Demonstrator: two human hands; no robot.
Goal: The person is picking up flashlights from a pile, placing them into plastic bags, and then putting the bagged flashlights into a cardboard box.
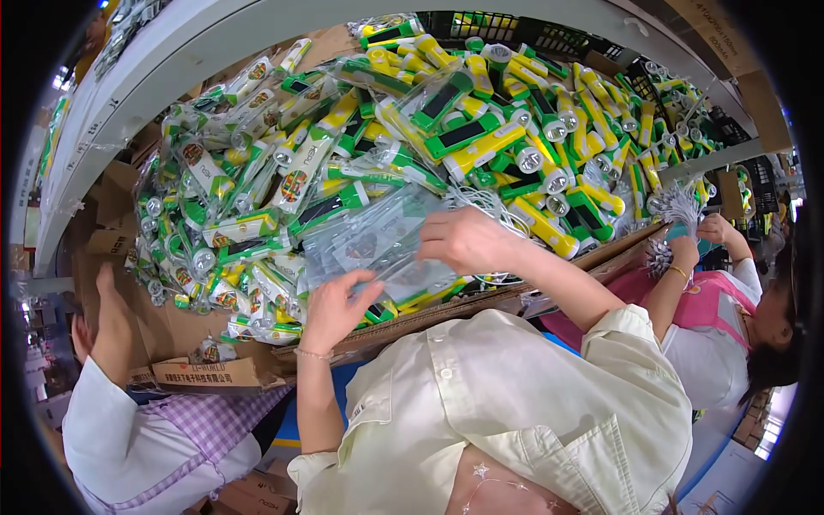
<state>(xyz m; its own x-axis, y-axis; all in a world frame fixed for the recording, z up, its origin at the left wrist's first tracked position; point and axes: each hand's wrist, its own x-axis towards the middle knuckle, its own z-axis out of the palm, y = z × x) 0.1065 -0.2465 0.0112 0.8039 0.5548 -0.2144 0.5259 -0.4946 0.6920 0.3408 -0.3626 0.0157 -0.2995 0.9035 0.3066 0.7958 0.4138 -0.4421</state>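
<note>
A stack of clear plastic bags (365, 236) lies before me on a heap of green, yellow and white flashlights (476, 148). My right hand (470, 243) is curled over the right side of the stack, its fingertips pinching the edge of a bag. At the lower left of the bags is my left hand (337, 307), thumb and fingers apart, with nothing plainly held. Beside my right hand lies a bundle of white cables (498, 209), partly covered by it. To the left, many flashlights (296, 176) are inside clear bags.
A cardboard edge (412, 319) runs along the near side of the heap. At left, a co-worker in a purple checked apron (215, 425) reaches in; at right, another in a pink apron (699, 300) holds a bundle of white cables (678, 210). Black crates (558, 39) stand behind.
</note>
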